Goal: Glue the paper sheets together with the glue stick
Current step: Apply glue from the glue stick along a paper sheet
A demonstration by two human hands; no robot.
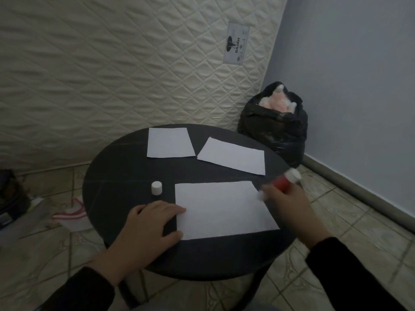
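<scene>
**Background stuff around the little round table**

So there's a quilted cream mattress point(125, 70) stood up against the wall, with a label point(236, 43) that reads GAJAH. In the corner sits a black plastic bag point(275, 129), open at the top with something pink and fluffy poking out (can't tell what). Bluish wall point(359, 90) on the right, beige tiled floor point(350, 212), and some red-and-white cloth point(71, 215) lying left of the dark table point(125, 173).
</scene>
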